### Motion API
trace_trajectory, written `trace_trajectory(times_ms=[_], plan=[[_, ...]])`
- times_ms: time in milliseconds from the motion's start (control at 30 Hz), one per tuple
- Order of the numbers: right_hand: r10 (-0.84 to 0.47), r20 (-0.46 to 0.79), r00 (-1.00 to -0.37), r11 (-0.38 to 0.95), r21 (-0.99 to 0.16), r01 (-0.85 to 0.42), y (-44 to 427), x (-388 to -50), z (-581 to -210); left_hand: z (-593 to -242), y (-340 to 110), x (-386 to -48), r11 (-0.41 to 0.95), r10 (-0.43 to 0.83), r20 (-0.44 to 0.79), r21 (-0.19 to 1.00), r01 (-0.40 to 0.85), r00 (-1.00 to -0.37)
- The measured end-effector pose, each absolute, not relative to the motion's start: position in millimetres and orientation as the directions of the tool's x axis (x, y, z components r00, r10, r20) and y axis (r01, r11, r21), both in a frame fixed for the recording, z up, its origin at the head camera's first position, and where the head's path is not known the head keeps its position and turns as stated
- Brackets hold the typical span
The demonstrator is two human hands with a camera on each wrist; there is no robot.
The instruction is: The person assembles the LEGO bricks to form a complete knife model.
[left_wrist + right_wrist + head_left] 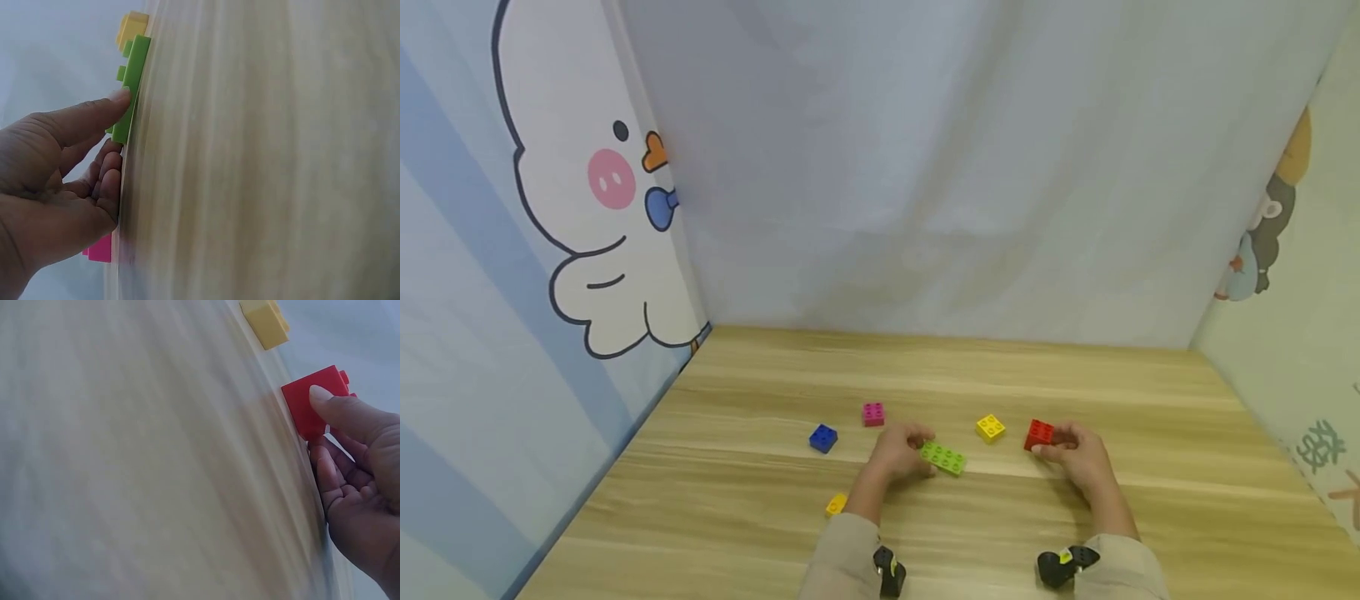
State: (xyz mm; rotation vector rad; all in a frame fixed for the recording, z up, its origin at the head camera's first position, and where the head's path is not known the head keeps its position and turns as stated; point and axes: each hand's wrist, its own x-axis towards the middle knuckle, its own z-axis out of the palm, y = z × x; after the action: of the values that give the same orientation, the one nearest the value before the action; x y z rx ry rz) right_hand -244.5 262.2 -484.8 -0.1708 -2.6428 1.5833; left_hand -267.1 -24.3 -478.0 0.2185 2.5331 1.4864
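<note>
My left hand (901, 452) pinches one end of a long light-green toy brick (943, 457), studs up, at the middle of the table; its thumb lies on the brick's side in the left wrist view. The right hand (1081, 457) holds a square red brick (1039, 434) between thumb and fingers, low at the tabletop. In the right wrist view the thumb presses the red brick's (312, 403) near face. Between the two hands, a little farther back, sits a yellow square brick (990, 428). Behind the left hand stands a pink brick (873, 414).
A blue brick (823, 438) lies left of the pink one. Beside the left forearm is a small yellow piece (836, 504), partly hidden by the arm. The wooden table (760, 367) ends at a grey curtain (925, 167) behind, with printed cloth on both sides.
</note>
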Motion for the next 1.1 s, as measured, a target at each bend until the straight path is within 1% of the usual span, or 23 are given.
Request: trace_trajectory(times_ms=[133, 433, 533, 767, 900, 1100], plan=[[0.119, -0.006, -0.993, 0.463, -0.884, 0.061, 263.1, -243.6, -485.7, -478.2, -21.7, -265.8, 0.526, 0.225, -0.098, 0.850, 0.036, -0.969], [0.126, -0.008, -0.992, 0.449, -0.891, 0.064, 263.2, -248.2, -479.8, -473.5, -20.0, -271.7, 0.554, 0.247, -0.068, 0.828, 0.083, -0.967], [0.130, -0.003, -0.991, 0.436, -0.898, 0.060, 262.5, -249.5, -477.4, -472.0, -24.6, -274.3, 0.533, 0.246, -0.053, 0.841, 0.090, -0.968], [0.150, -0.014, -0.989, 0.431, -0.899, 0.078, 263.1, -248.2, -479.6, -470.5, -32.5, -272.6, 0.486, 0.244, -0.061, 0.871, 0.067, -0.968], [0.154, -0.016, -0.988, 0.458, -0.885, 0.085, 265.6, -240.2, -475.3, -471.7, -33.8, -270.6, 0.466, 0.229, -0.032, 0.881, 0.081, -0.973], [0.146, -0.039, -0.988, 0.478, -0.872, 0.105, 266.2, -230.4, -469.7, -470.5, -41.4, -261.5, 0.433, 0.185, -0.030, 0.900, 0.054, -0.982]])
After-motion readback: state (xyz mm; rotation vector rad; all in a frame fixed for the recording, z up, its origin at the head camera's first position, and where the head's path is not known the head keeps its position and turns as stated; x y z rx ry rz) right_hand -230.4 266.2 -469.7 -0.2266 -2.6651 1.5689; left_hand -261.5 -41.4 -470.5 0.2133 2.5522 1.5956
